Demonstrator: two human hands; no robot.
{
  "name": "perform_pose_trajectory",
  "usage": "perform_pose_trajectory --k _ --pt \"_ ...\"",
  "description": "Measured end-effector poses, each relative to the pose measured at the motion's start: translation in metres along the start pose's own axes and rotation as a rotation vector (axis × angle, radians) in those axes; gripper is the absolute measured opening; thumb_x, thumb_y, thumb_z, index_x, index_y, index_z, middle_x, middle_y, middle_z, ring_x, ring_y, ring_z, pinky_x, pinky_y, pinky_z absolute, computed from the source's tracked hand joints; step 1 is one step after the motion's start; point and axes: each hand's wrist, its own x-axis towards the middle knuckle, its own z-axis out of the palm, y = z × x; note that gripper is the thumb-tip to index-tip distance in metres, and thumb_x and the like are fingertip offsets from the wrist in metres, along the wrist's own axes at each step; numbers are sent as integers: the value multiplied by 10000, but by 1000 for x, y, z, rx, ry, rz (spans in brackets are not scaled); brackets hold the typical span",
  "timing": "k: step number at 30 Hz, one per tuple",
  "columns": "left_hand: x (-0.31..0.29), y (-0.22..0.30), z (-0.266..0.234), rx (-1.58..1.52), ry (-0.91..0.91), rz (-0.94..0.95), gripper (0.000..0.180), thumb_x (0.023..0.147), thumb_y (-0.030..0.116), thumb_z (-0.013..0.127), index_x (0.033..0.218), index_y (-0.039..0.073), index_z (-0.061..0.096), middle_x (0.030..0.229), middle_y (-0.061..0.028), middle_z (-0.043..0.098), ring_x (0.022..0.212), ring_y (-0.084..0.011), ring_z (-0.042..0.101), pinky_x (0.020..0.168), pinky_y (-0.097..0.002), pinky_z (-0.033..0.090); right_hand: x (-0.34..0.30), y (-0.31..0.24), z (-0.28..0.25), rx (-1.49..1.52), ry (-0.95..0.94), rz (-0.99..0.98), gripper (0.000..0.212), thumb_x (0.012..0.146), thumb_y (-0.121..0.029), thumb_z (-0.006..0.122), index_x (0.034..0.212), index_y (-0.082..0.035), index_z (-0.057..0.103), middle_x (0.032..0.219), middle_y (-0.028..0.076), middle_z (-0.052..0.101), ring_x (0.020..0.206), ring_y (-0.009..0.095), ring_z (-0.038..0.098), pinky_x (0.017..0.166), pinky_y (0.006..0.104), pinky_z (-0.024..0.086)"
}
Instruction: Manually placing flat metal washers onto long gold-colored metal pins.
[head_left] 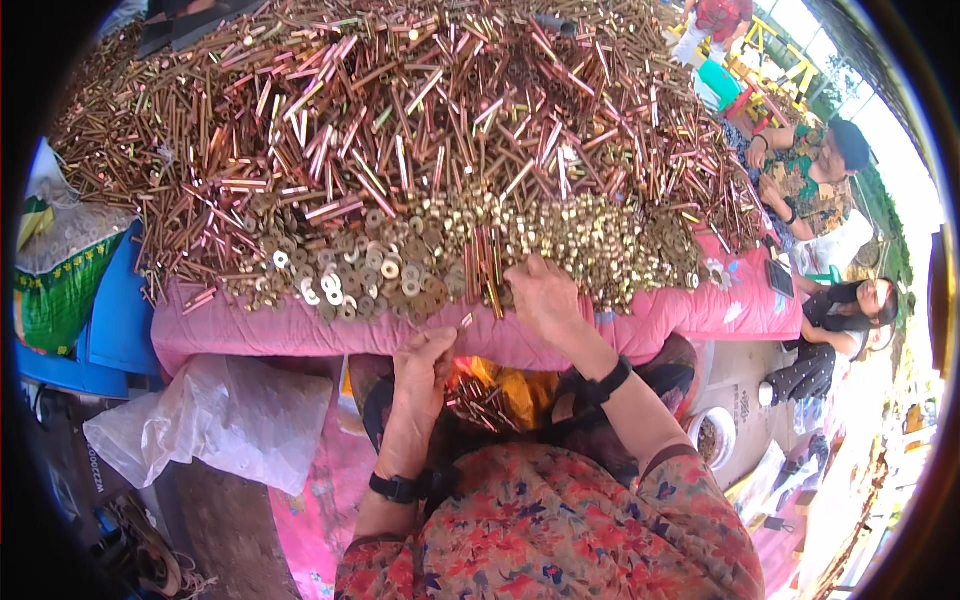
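Observation:
My left hand (425,362) is closed in a pinch just past the table's near edge, and the bright end of a metal rod (466,321) pokes out from its fingertips. My right hand (545,298) rests over the near side of the heap of small brassy nuts (590,240), its fingers curled; anything inside them is hidden. Beside its fingertips several coppery rods (484,262) lie side by side. Flat round washers (385,270) are piled to the left of these rods. In my lap, more metal rods (482,403) lie on an orange-yellow bag (525,395).
A large mound of pinkish-gold rods (400,130) covers the table beyond. Pink quilted cloth (250,325) drapes the near edge. A translucent plastic bag (230,420) hangs at the left, a white bucket (712,437) stands at the right. Other people (815,180) sit along the right side.

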Motion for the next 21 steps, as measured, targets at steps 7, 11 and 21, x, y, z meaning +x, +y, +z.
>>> perform_pose_trajectory --k 7,11,21 --pt "-2 -8 -3 -35 19 -1 87 787 112 666 805 46 614 596 46 476 464 -34 367 414 -186 248 -1 3 -4 -28 8 -116 95 688 -106 603 778 -92 579 843 101 500 790 278 572 633 401 468" --pt "-4 -3 2 -23 9 -11 67 807 113 643 792 67 597 596 43 471 468 -31 370 419 -178 257 -3 2 -6 -56 14 -108 98 658 -112 611 747 -73 606 834 101 510 816 272 560 693 395 453" --pt "-1 -4 7 -82 22 -14 83 793 80 675 795 15 622 622 22 515 466 -39 381 408 -170 260 11 3 -10 -189 -186 -141 151 654 -139 636 796 -86 628 831 69 544 879 243 556 771 375 414"
